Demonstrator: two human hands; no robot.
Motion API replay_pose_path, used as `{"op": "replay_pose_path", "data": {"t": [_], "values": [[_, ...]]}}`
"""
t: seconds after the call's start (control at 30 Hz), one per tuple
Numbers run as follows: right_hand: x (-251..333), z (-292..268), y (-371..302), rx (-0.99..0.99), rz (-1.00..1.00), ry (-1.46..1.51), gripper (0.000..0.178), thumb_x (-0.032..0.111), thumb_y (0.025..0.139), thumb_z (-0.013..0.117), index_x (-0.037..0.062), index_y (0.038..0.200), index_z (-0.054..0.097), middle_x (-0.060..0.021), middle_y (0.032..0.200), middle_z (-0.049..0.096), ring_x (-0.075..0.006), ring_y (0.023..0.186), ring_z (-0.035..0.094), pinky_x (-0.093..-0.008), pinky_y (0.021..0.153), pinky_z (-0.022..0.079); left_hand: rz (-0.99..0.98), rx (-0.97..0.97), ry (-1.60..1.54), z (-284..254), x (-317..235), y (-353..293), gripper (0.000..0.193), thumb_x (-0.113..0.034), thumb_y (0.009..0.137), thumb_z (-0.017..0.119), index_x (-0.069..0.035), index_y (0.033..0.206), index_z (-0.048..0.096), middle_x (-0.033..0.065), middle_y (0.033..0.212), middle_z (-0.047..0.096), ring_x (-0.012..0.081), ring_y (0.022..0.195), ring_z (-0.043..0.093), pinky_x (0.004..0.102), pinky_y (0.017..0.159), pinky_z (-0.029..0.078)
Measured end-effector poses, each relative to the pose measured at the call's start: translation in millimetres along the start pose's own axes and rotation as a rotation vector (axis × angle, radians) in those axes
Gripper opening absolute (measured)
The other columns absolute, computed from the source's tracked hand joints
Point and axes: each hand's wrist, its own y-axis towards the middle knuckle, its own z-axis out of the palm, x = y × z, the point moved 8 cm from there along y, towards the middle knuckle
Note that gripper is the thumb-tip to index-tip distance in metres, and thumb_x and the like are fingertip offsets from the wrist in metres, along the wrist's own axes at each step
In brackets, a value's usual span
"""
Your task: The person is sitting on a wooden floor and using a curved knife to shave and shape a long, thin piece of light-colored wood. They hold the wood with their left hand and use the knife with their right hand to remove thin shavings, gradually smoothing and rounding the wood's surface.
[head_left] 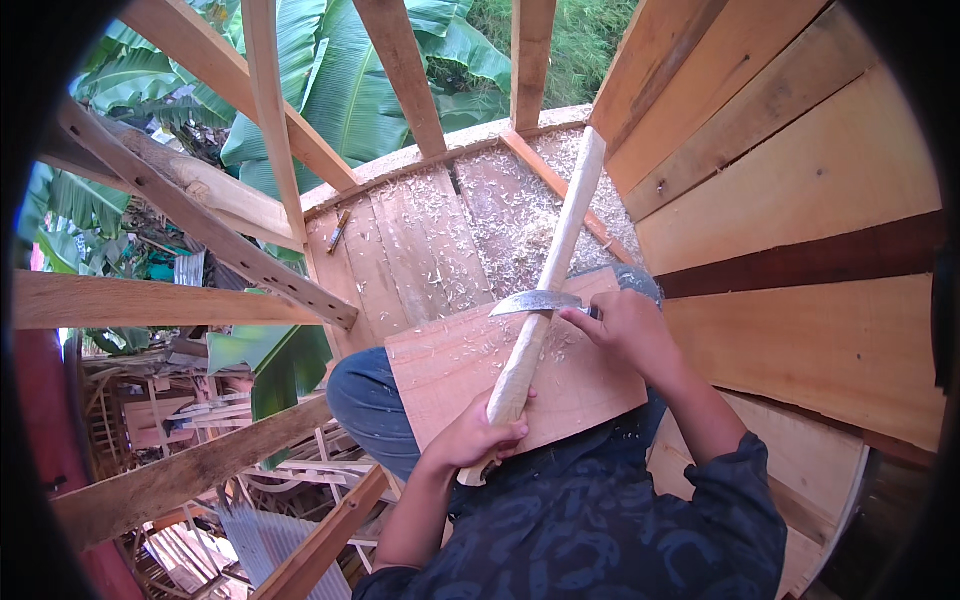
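A long, pale piece of wood slants from near my waist up over the floor, its lower end carved into a curved grip. My left hand is wrapped round it just above that end. In my right hand is a knife with a broad, curved blade, which lies across the wood about midway, pointing left. The knife's handle is mostly hidden by my fingers. Under the wood, a flat wooden board rests across my lap, with shavings scattered on it.
Wood shavings cover the plank floor ahead, where a loose wooden strip also lies. A small yellow and dark stick-like thing lies at the left. Plank walls rise at right; upright posts and slanted beams stand ahead and left.
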Motion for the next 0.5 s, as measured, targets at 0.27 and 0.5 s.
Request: {"op": "replay_pose_path", "data": {"t": [0.27, 0.5], "values": [[-59.3, -27.0, 4.6, -0.037, 0.275, 0.051, 0.071, 0.061, 0.089, 0.053, -0.0047, 0.068, 0.066, -0.0269, 0.066, 0.061, -0.0439, 0.068, 0.064, -0.0487, 0.063, 0.052, -0.162, 0.051, -0.189, 5.2, 19.8, -20.9, 0.048, -0.009, 0.088, 0.066, -0.001, 0.129, 0.043, 0.0027, 0.081, 0.049, 0.0089, 0.058, 0.045, 0.0252, 0.05, 0.04], [-7.4, 24.9, -29.3, 0.222, 0.101, -0.026, 0.074, 0.064, 0.088, 0.051, -0.004, 0.066, 0.067, -0.026, 0.063, 0.061, -0.0428, 0.064, 0.064, -0.0488, 0.063, 0.052, -0.258, 0.019, -0.381, 15.5, 31.9, -42.7, 0.046, -0.011, 0.092, 0.062, -0.003, 0.133, 0.042, 0.0031, 0.082, 0.047, 0.0087, 0.059, 0.044, 0.0246, 0.052, 0.04]]}}
